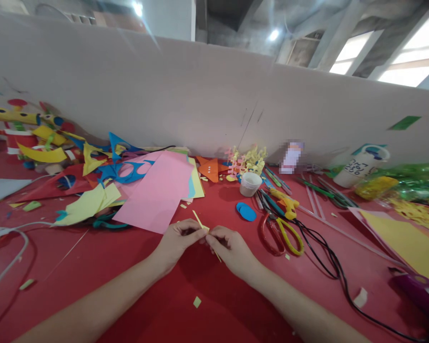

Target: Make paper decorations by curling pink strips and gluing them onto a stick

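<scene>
Between my fingertips is a thin pale-yellow paper strip point(197, 218), its far end pointing up and left and a narrow end showing below my right fingers. My left hand point(180, 238) pinches it between thumb and index finger. Closed on the same strip from the other side is my right hand point(230, 247), its fingertips touching those of the left. How the strip is folded there is hidden by the fingers. A small pale-yellow paper square point(197, 302) lies on the red table point(153, 305) just below my hands.
Pink paper sheets point(157, 186) and blue cut-outs point(125, 171) lie to the left. A white paper cup point(250, 184), blue discs point(246, 212), scissors point(282, 233) and a yellow glue gun point(286, 202) with a black cable point(338, 267) are at right. A pale partition point(200, 95) stands behind.
</scene>
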`<move>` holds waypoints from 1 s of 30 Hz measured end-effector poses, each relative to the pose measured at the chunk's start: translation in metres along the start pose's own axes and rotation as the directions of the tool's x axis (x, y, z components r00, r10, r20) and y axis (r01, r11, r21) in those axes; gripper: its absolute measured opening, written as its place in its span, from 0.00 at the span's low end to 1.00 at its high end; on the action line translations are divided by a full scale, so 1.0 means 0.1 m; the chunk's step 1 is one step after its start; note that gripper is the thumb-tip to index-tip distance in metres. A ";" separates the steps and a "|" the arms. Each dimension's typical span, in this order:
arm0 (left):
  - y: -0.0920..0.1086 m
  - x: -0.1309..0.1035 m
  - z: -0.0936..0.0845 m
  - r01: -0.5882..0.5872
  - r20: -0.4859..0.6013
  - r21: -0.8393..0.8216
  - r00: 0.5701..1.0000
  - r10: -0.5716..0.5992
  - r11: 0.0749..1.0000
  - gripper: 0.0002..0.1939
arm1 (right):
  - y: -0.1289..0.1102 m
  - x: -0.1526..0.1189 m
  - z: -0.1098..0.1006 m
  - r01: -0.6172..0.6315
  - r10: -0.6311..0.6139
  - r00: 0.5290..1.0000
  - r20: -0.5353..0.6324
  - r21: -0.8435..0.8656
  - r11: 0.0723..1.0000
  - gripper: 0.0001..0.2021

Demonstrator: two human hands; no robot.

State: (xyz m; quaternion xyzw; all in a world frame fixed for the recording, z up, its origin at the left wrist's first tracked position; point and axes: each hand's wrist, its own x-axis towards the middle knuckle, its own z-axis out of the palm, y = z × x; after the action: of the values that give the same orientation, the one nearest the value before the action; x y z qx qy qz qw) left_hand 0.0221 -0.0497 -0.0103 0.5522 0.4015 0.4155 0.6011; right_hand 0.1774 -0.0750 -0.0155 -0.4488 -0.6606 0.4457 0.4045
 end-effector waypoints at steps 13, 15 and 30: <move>0.00 0.00 -0.02 0.014 0.113 -0.081 0.994 -0.005 0.997 0.08 | 0.02 0.01 -0.01 -0.075 0.070 0.997 0.045 0.138 0.988 0.19; -0.01 0.01 -0.02 0.023 0.112 -0.105 0.994 -0.011 0.994 0.08 | 0.02 0.02 -0.01 -0.100 0.090 0.994 0.064 0.172 0.980 0.21; -0.10 0.07 -0.05 0.082 -0.024 -0.178 0.996 -0.088 0.981 0.07 | -0.06 0.12 -0.31 -0.050 0.055 0.998 0.011 -0.274 0.960 0.15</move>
State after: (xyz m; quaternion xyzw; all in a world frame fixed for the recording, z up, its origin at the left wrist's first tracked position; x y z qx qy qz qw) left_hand 0.0205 -0.0418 -0.0202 0.4722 0.3960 0.4321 0.6584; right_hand 0.2021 -0.0574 0.0008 -0.5134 -0.7075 0.3648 0.3205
